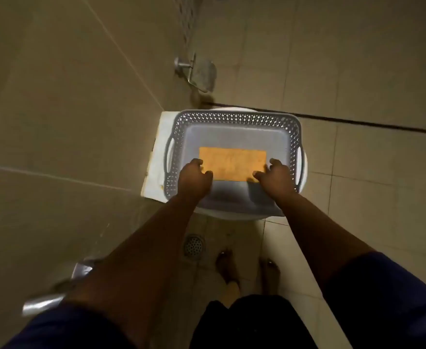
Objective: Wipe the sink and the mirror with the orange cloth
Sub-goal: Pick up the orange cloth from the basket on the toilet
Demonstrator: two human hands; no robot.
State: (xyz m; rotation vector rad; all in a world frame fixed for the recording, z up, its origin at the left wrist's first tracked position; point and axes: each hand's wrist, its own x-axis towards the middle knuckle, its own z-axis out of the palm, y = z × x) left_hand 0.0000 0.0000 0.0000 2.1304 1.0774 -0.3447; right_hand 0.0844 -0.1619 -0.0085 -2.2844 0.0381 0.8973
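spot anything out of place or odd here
Nothing is spilled or broken. The one oddity: the basket sits on a closed toilet lid, overhanging its edges. The cloth lies flat and folded inside, with both hands at its near corners.

Head-worn wide-angle view, steeply downward over a tiled bathroom floor.

Looks forward and down from standing height along both outstretched forearms to the left hand (194, 176) and right hand (273, 176) at frame centre, above a grey basket (234, 117) holding the orange cloth (232, 161). Takes in the floor drain (193, 245) and bare feet near the lower edge, with wall tiles bending away at left. Single view only.
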